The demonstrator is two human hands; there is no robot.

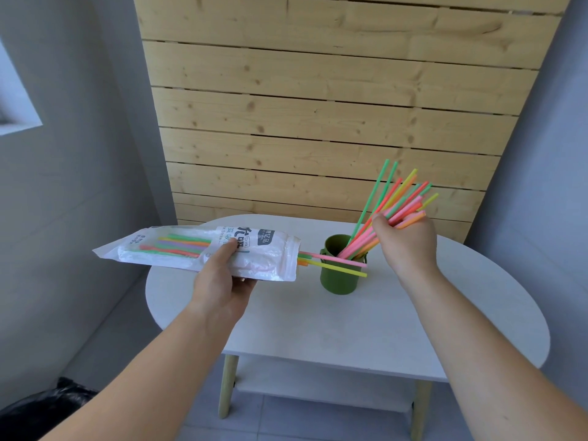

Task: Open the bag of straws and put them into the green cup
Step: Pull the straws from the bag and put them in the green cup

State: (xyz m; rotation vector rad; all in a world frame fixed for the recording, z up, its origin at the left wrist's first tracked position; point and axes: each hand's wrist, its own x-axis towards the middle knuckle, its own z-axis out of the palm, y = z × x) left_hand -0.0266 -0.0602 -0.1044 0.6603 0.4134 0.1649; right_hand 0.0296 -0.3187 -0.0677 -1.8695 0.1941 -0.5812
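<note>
My left hand grips the bag around its middle, thumb on top, holding it level above the left edge of the table. The bag's open end faces right, and 2 long straws, pink and yellow, stick out of it across the front of the cup. More straws lie inside the bag. My right hand closes around a bunch of straws whose lower ends sit in the green cup, which stands on the table toward its far side. The bunch leans up to the right.
</note>
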